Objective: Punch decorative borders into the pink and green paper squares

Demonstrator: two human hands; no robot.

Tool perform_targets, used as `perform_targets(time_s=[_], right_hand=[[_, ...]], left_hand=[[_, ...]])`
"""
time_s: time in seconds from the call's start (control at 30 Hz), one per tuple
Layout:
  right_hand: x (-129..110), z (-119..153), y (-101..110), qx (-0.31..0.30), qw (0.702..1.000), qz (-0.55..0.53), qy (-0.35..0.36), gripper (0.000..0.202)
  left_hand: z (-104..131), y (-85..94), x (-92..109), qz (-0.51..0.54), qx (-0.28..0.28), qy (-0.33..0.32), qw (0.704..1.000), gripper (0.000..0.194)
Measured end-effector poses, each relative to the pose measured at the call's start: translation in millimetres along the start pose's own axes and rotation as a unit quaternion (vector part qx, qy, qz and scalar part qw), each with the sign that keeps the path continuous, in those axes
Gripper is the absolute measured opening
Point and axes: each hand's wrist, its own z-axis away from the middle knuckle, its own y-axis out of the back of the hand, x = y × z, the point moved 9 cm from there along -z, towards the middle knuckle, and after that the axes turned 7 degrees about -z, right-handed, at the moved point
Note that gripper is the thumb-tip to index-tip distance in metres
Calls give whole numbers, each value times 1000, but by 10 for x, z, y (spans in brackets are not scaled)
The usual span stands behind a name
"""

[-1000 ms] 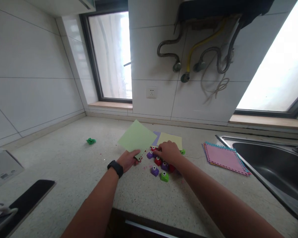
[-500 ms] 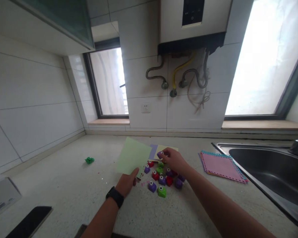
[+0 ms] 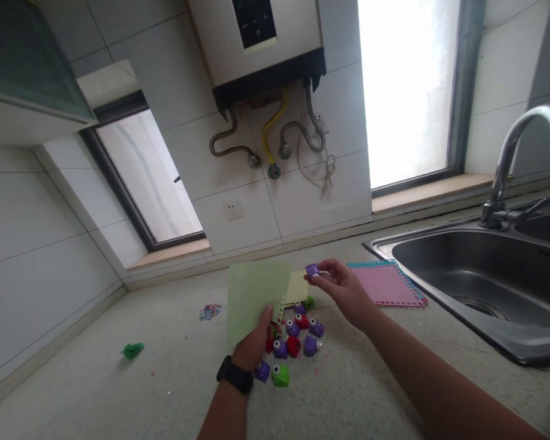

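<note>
My left hand [image 3: 255, 342], with a dark watch on its wrist, grips the lower right part of a pale green paper sheet [image 3: 255, 293]. A row of small punched holes runs along that sheet's right edge. My right hand [image 3: 341, 287] pinches a small purple craft punch [image 3: 311, 271] above the counter, right of the sheet. Below and between my hands lie several more craft punches, among them a red one [image 3: 294, 346], a light green one [image 3: 281, 375] and a purple one [image 3: 310, 344]. My left hand partly hides some of them.
Pale yellow paper [image 3: 297, 287] lies behind the punches. Pink and teal sheets [image 3: 385, 284] with punched edges rest beside the steel sink [image 3: 444, 244]. A green crumpled scrap [image 3: 132, 350] and a pile of paper bits [image 3: 209, 311] are on the left of the counter.
The view has turned to the right and tilted. My right hand has lifted the purple punch away from the others and turned it. The pale green sheet stays in my left hand.
</note>
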Motion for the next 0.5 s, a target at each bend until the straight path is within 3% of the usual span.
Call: perform_targets(time_s=[0.13, 0.27, 0.5], right_hand=[[-229, 85, -72, 9, 994, 29, 108, 48], [-436, 232, -236, -24, 973, 104, 204, 38], [-579, 353, -317, -42, 966, 86, 238, 38]], left_hand=[[-25, -39, -141, 3, -5, 15, 1000, 72], [-48, -24, -185, 60, -3, -11, 998, 72], [-34, -47, -179, 109, 20, -34, 993, 70]])
